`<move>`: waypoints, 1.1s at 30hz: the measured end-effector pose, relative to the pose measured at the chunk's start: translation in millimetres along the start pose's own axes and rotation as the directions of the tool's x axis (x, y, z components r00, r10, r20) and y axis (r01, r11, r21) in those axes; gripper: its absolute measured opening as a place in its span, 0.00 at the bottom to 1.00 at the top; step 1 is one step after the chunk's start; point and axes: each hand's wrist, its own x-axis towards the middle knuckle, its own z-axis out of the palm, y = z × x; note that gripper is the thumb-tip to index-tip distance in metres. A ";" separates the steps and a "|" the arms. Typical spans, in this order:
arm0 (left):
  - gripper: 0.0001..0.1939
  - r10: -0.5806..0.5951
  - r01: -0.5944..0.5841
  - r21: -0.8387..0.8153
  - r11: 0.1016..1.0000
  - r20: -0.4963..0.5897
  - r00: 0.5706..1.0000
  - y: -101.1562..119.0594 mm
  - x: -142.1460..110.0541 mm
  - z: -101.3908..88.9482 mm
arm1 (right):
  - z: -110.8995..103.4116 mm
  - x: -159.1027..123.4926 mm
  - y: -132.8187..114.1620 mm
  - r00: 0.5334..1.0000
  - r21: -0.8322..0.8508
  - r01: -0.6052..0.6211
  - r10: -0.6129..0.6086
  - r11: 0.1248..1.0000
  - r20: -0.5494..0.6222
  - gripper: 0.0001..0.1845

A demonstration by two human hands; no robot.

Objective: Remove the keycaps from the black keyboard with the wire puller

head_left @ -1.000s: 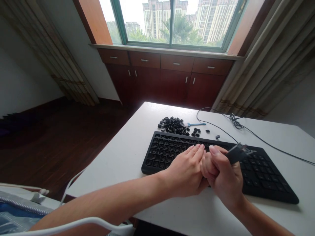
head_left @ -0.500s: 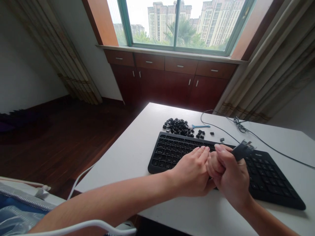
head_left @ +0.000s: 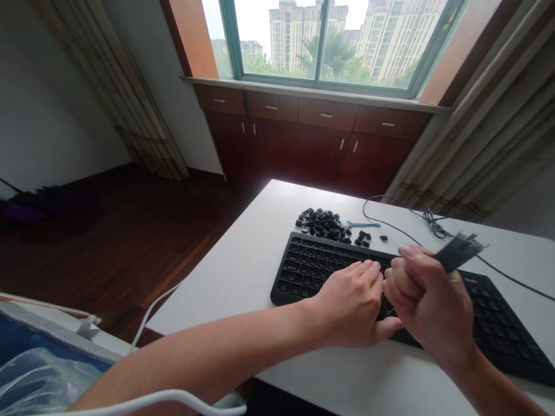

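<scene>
A black keyboard (head_left: 299, 268) lies on the white table, its left part stripped to bare key sockets and its right part still bearing keycaps. My left hand (head_left: 351, 300) rests flat on the middle of it, fingers stretched out together and thumb apart. Just to the right, my right hand (head_left: 427, 294) is closed in a fist above the keyboard around a dark, flat tool (head_left: 460, 251) with small metal prongs at its upper end. The tool's lower end is hidden by the fist. Loose black keycaps (head_left: 323, 224) lie heaped behind the keyboard.
A thin blue tool (head_left: 364, 224) lies beside the keycap heap. The black cable (head_left: 433, 225) runs coiled across the back right of the table (head_left: 243, 260). At lower left are a white tube (head_left: 173, 396) and clear plastic on blue cloth. Red-brown cabinets (head_left: 277, 138) stand under the window.
My right hand has lifted slightly and shifted right with the dark tool, away from my left fingers. My left thumb now shows stretched out. The whole view has slid a little.
</scene>
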 end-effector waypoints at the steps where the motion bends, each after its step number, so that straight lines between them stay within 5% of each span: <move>1: 0.34 0.005 -0.005 -0.008 1.000 0.015 1.000 -2.3 1.2 -3.4 | -2.5 0.5 -0.3 1.000 0.008 -0.021 0.021 1.000 0.009 0.26; 6: 0.32 0.059 -0.042 -0.115 0.992 0.151 0.987 -18.5 8.3 -28.9 | -17.5 2.2 -0.3 0.994 0.104 -0.108 0.108 0.989 0.009 0.24; 13: 0.15 0.221 -0.188 -0.172 0.967 0.199 0.955 -30.0 12.8 -46.2 | -25.4 8.7 3.1 0.989 0.100 -0.128 0.134 0.987 -0.057 0.25; 21: 0.12 0.090 -0.002 -0.322 0.947 0.260 0.961 -27.1 15.3 -52.6 | -30.7 16.5 2.9 0.971 0.156 -0.203 0.219 0.967 -0.092 0.26; 27: 0.24 0.114 0.094 -0.439 0.894 0.425 0.898 -38.2 14.2 -80.7 | -29.8 16.7 5.1 0.969 0.141 -0.229 0.239 0.963 -0.064 0.26; 33: 0.21 0.042 0.175 -0.363 0.915 0.518 0.854 -53.6 10.7 -93.5 | -27.0 13.4 7.3 0.967 0.147 -0.248 0.253 0.958 -0.022 0.27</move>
